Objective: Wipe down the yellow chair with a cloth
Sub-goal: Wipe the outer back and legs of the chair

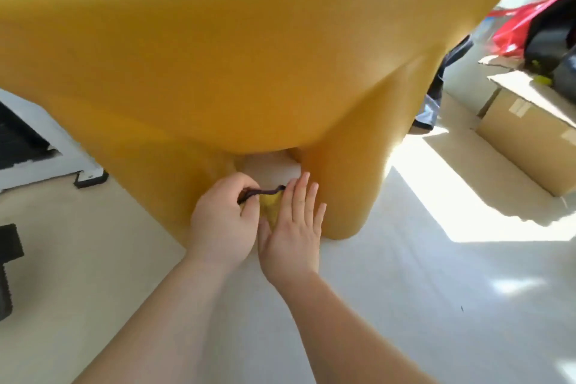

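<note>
Gripping cloth (270, 206), left hand (223, 218) — yellow chair (233, 56) looms, box (530, 140) beside.

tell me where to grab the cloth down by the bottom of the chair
Probably by the dark hem along the top of the cloth, coming from the left. That edge is bunched and stands free, and the left hand pinches it there. The right hand lies flat against the cloth's right side, and the chair stands close behind, so those sides look blocked.

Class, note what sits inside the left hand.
A yellow cloth with a dark edge, gripped by the left hand; its curled fingers and the flat right hand hide the rest.
</note>
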`<state>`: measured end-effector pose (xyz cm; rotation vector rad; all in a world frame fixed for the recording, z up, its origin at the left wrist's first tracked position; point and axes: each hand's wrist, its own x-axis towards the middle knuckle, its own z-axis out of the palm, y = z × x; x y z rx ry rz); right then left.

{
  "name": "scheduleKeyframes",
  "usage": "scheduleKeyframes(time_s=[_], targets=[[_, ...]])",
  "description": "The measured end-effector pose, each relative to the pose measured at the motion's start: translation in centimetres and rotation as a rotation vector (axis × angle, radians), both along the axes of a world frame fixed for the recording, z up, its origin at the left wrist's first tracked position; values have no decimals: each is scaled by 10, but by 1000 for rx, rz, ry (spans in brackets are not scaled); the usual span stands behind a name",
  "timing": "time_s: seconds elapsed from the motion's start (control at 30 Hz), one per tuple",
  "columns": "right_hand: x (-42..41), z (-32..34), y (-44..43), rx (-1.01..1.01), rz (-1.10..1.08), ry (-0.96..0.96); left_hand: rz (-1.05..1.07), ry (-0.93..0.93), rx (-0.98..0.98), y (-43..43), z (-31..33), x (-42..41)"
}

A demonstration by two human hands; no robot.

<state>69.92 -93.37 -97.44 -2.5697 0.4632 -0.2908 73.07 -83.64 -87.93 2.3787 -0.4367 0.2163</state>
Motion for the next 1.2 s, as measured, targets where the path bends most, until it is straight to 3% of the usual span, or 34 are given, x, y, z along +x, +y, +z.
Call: scheduleKeyframes(time_s=[0.2,0.4,0.57,0.73,0.8,0.93,1.07,1.2], targets=[[-26,10,-46,729,-326,52,-179,217,130,-74,7,-8],[-48,32,-77,844,-751,-273,-321,157,132,-143,43,-13],[-20,82,-144,1111,-1019,-243,-199,7,15,-186,65,-16],[0,94,-180,1080,-899,-304,-11,-159,18,-192,66,-15],[4,91,-174,1150,-798,-326,-26,-181,47,-193,66,-15],[19,95,-161,1020,-735,-488,-96,-257,185,-187,69,-14],[29,103,-166,983,-586,-562,-125,-617,446,-163,74,-13],[35,135,-157,665,-530,-670,-90,-979,519,-144,87,-18]])
